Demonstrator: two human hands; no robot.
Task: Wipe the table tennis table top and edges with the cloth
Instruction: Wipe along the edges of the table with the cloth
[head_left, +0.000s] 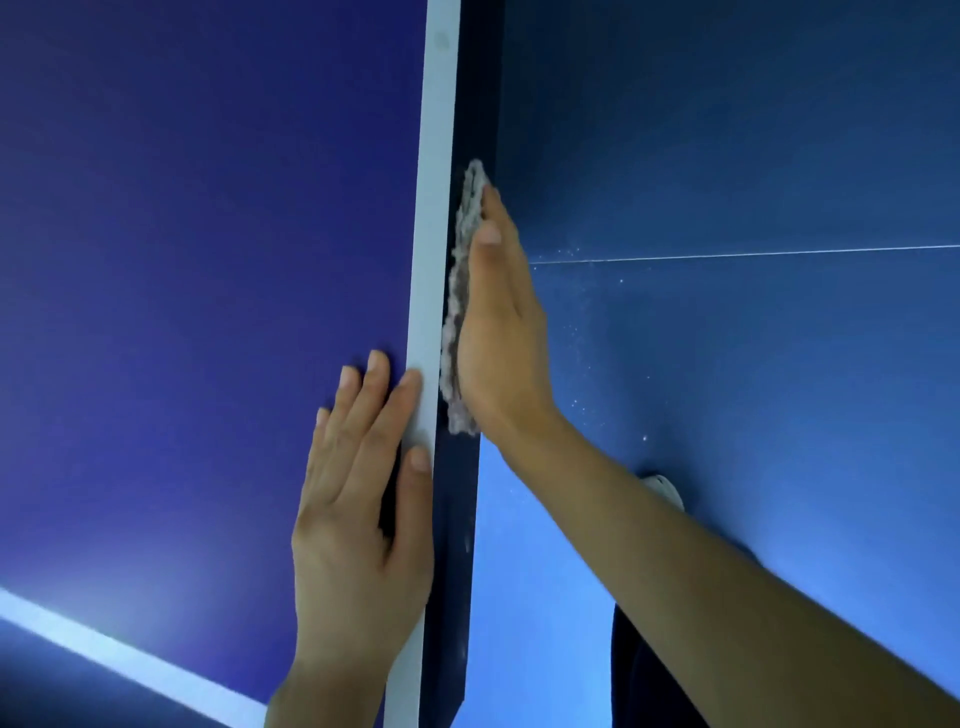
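The blue table tennis table top (197, 260) fills the left half of the head view, with a white border line (434, 218) along its right edge. Its dark side edge (470, 104) drops away beside that line. A grey, nubbly cloth (460, 291) lies flat against this side edge. My right hand (501, 322) presses the cloth onto the edge with straight fingers and an open palm. My left hand (358, 499) rests flat on the table top, thumb on the white line, holding nothing.
A blue floor (753, 364) lies to the right of the table, with a thin white line across it and pale specks scattered near the cloth. A white shoe tip (665, 488) shows beside my right forearm. Another white stripe (104, 649) crosses the table at lower left.
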